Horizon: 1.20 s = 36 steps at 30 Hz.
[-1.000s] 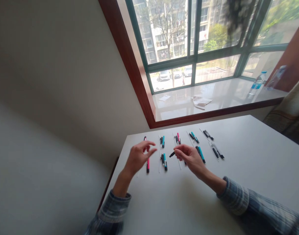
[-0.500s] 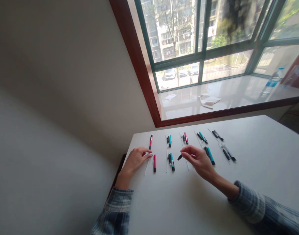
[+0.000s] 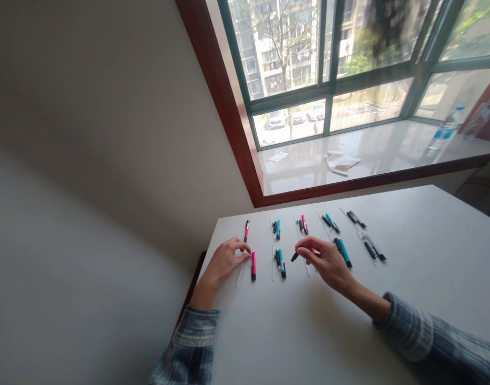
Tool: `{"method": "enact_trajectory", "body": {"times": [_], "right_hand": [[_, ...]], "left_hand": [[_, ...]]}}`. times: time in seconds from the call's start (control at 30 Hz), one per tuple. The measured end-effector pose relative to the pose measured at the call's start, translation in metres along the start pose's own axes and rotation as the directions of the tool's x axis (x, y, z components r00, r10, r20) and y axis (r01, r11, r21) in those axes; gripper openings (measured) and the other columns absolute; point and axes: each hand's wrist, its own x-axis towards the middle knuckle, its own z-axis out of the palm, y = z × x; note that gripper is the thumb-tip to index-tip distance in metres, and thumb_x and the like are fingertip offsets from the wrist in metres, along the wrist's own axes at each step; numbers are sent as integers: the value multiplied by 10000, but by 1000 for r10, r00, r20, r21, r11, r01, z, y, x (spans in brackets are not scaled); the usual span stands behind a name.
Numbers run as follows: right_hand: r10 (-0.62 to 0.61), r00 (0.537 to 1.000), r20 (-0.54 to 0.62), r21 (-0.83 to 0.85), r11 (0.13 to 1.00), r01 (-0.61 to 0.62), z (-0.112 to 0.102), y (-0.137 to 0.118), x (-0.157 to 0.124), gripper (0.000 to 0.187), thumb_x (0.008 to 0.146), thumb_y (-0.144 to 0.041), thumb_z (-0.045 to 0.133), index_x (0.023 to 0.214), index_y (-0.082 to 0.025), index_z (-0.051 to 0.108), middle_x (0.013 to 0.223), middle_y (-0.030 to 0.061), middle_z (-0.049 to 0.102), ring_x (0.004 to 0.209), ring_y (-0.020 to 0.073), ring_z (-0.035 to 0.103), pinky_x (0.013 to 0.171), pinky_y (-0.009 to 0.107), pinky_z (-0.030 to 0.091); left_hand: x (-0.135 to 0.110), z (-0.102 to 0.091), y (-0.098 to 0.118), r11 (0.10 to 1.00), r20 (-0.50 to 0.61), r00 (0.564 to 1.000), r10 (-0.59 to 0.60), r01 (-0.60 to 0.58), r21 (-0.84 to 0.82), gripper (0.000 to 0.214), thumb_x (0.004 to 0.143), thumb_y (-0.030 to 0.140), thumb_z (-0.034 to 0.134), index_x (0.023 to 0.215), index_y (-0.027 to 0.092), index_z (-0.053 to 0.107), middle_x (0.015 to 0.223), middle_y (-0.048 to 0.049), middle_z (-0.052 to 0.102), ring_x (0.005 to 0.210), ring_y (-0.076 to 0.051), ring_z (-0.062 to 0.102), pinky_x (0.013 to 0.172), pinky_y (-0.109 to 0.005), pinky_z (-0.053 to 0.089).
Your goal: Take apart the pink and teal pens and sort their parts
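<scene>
My left hand (image 3: 224, 260) rests on the white table (image 3: 349, 321), fingertips pinched at the top of a pink pen barrel (image 3: 253, 265) beside a thin white refill (image 3: 239, 274). My right hand (image 3: 325, 258) hovers just above the table with its fingers closed on a small black pen part (image 3: 295, 257) that sticks out to the left. A bit of pink shows under that hand. Between my hands lie a teal barrel and a black piece (image 3: 280, 261).
Two rows of pen parts run across the table: pink (image 3: 246, 229), teal (image 3: 277, 229), pink (image 3: 303, 224), teal (image 3: 331, 222), black (image 3: 355, 218), teal (image 3: 343, 252), black (image 3: 374, 250). Behind is a window sill (image 3: 369, 155) with papers and a water bottle (image 3: 445, 131).
My left hand came down from the air onto the table and pinched at the pink barrel. My right hand kept the black part and barely shifted. The camera view drifted slightly.
</scene>
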Motion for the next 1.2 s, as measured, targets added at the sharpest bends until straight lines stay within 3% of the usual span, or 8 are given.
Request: {"method": "enact_trajectory", "body": {"times": [0.13, 0.23, 0.4, 0.6, 0.77, 0.93, 1.07, 1.2], "right_hand": [[26, 999, 43, 142, 989, -32, 2, 0, -1, 359, 943, -527, 673, 1012, -177, 720, 1013, 105, 775, 906, 226, 728, 739, 333, 606], [20, 998, 53, 165, 986, -29, 2, 1, -2, 369, 968, -524, 640, 1058, -172, 703, 918, 87, 764, 836, 209, 723, 737, 334, 595], [-35, 999, -3, -30, 999, 35, 0, -2, -3, 431, 1029, -537, 520, 1165, -196, 746, 789, 42, 650, 632, 158, 579, 582, 289, 500], [-77, 997, -12, -171, 982, 74, -2, -2, -4, 421, 1078, -470, 425, 1237, -239, 739, 899, 48, 599, 651, 144, 564, 651, 294, 505], [-93, 995, 42, -148, 984, 98, 2, 1, -4, 241, 1004, -398, 612, 1125, -242, 749, 964, 53, 655, 832, 180, 651, 708, 281, 536], [-140, 989, -40, -83, 987, 136, 2, 3, -2, 94, 907, -315, 744, 889, -222, 742, 922, 47, 713, 840, 195, 687, 744, 299, 561], [-131, 984, -121, -22, 991, 130, -5, 13, 2, 108, 895, -315, 750, 948, -225, 776, 999, 66, 752, 913, 218, 719, 823, 329, 590], [-74, 983, -165, 76, 993, 87, -13, 18, 6, 209, 872, -352, 781, 1023, -209, 758, 1002, 76, 775, 953, 235, 743, 881, 355, 604]], "left_hand": [[0, 0, 1, 999, -55, 998, 26, -28, -41, 187, 852, 378, 657, 895, 241, 776, 990, -52, 757, 927, -245, 641, 867, -343, 461], [0, -2, 5, 989, -123, 992, -3, -16, -148, 210, 876, 401, 638, 931, 232, 750, 977, -36, 757, 872, -215, 642, 774, -313, 483], [2, 12, 27, 910, -180, 983, 36, -106, -400, 155, 907, 334, 637, 920, 198, 710, 933, -29, 735, 800, -171, 661, 762, -289, 538], [-3, 52, 66, 767, -204, 975, 87, -196, -611, 167, 916, 317, 692, 1003, 182, 738, 990, -62, 751, 862, -178, 695, 835, -315, 577], [-7, 69, 80, 672, -179, 982, 66, -177, -720, 161, 885, 305, 746, 962, 165, 730, 938, -65, 740, 860, -182, 693, 834, -315, 577], [-2, 66, 84, 580, -176, 984, 4, -145, -802, 168, 830, 288, 802, 914, 156, 742, 903, -66, 747, 843, -181, 696, 812, -299, 575], [9, 60, 92, 565, -223, 974, -49, -157, -810, 157, 823, 282, 803, 906, 160, 752, 889, -59, 748, 827, -169, 692, 775, -272, 564], [25, 58, 106, 567, -256, 966, -25, -197, -800, 152, 828, 283, 795, 919, 165, 767, 885, -59, 755, 819, -171, 695, 773, -281, 569]]}}
